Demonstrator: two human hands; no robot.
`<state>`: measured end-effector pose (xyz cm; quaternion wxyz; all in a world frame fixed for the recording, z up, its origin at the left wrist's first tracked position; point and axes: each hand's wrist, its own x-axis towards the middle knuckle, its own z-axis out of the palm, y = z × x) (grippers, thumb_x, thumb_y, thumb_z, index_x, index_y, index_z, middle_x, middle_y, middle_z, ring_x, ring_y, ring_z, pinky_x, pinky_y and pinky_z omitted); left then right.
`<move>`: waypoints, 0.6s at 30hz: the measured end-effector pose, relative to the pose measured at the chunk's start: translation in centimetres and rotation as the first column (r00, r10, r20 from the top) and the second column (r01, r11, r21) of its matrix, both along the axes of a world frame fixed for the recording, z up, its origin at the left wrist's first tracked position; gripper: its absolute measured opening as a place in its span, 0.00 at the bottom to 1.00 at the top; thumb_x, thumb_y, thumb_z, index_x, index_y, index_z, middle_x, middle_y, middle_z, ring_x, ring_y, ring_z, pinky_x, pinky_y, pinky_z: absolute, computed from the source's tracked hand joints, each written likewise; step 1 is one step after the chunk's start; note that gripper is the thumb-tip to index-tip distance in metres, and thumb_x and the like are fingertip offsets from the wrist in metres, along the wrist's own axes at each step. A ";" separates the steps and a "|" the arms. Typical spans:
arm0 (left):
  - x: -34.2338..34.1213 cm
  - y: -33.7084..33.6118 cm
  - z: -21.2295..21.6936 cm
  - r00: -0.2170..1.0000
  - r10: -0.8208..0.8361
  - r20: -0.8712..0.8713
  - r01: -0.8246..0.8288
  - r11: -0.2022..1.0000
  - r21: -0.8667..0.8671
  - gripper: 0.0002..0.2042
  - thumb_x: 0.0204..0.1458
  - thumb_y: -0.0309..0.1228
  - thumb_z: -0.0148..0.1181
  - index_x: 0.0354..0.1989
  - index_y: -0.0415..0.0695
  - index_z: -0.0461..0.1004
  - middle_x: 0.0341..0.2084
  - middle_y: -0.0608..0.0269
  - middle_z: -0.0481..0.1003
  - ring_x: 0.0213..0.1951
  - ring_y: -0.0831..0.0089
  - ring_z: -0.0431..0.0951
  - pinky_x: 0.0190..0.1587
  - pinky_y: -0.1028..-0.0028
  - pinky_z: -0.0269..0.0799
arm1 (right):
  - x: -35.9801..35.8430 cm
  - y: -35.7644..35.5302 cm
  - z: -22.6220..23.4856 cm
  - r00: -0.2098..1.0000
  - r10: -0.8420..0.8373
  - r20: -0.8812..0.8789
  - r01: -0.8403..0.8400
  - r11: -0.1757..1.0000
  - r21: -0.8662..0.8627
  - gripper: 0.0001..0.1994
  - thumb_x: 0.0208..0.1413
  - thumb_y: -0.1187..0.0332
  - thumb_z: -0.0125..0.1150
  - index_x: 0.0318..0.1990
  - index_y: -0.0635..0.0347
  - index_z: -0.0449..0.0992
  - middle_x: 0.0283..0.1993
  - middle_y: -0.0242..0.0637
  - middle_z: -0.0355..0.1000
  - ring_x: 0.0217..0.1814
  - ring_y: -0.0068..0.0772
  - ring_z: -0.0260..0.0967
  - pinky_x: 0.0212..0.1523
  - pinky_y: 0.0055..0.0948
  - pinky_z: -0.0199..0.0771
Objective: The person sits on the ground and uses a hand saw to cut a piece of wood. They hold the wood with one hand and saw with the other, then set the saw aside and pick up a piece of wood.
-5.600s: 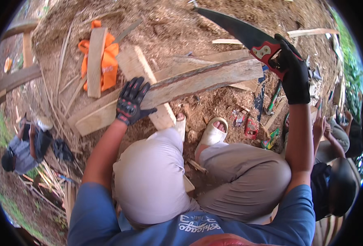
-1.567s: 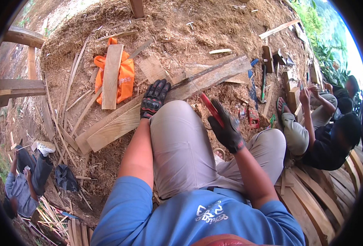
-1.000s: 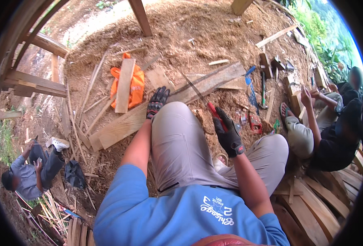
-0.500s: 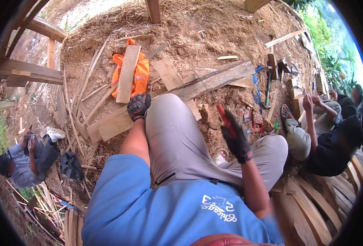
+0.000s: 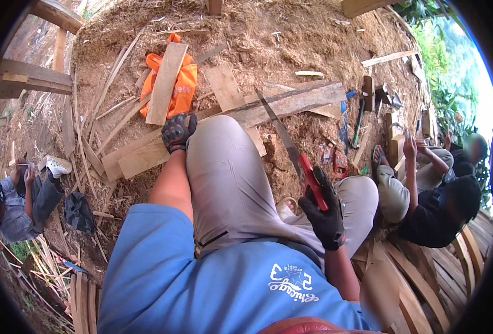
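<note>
A person sits far left on the ground. Next, an orange cloth [image 5: 183, 83] lies under a short board. The left hand [image 5: 177, 131] in a black glove presses flat on the long plank [image 5: 241, 119]. The right hand [image 5: 325, 214] is closed around the red handle of the saw [image 5: 291, 149]. Its blade rests on the plank. No finished cut shows, so the sawing looks barely started.
</note>
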<state>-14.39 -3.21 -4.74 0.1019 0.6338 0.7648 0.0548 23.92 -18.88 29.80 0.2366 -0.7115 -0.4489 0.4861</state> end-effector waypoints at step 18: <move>0.0 0.2 0.0 1.000 0.016 0.019 -0.015 0.997 -0.070 0.34 0.63 0.65 0.51 0.56 0.46 0.84 0.55 0.52 0.83 0.59 0.53 0.81 0.64 0.53 0.74 | -0.7 0.1 0.0 0.963 0.027 0.268 -0.069 0.986 0.149 0.22 0.71 0.72 0.61 0.70 0.61 0.74 0.67 0.49 0.77 0.69 0.40 0.75 0.69 0.36 0.71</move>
